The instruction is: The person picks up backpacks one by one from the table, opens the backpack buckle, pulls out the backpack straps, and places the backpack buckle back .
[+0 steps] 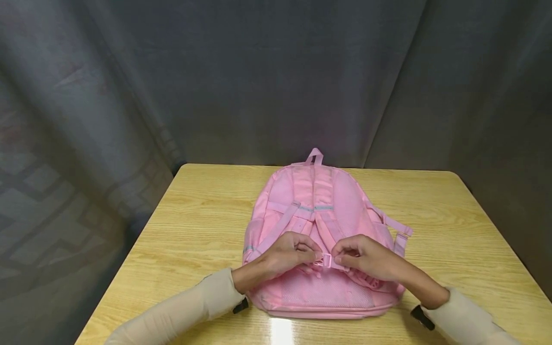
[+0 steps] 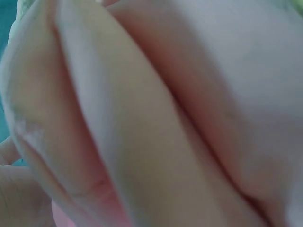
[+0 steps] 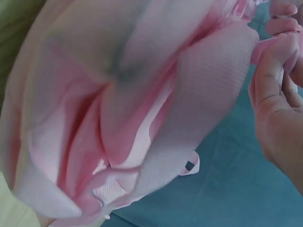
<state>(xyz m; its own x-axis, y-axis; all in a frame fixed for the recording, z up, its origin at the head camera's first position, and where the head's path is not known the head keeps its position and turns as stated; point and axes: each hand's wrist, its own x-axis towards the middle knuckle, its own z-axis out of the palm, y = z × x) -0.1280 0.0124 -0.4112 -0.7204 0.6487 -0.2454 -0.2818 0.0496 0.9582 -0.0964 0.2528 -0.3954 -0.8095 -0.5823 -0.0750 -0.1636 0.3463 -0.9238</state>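
Note:
A pink backpack (image 1: 327, 297) lies on the table with its shoulder straps facing up. My left hand (image 1: 291, 251) pinches the left side of a pink buckle (image 1: 327, 260) over the lower part of the bag. From the other side, my right hand (image 1: 366, 256) pinches the strap close to that buckle, fingers bent against the thumb. Whether the buckle's halves are locked together cannot be seen. In the right wrist view, pink fabric (image 3: 203, 90) fills much of the picture, with fingers on a pink strap at the right. Close, blurred shapes fill the left wrist view.
The wooden table (image 1: 207, 211) reaches out on both sides of the bag. A loose side strap (image 1: 398, 227) sticks out over the table at the right. Grey curtains (image 1: 267, 86) hang behind the table's far edge. The top loop (image 1: 316, 155) points away from me.

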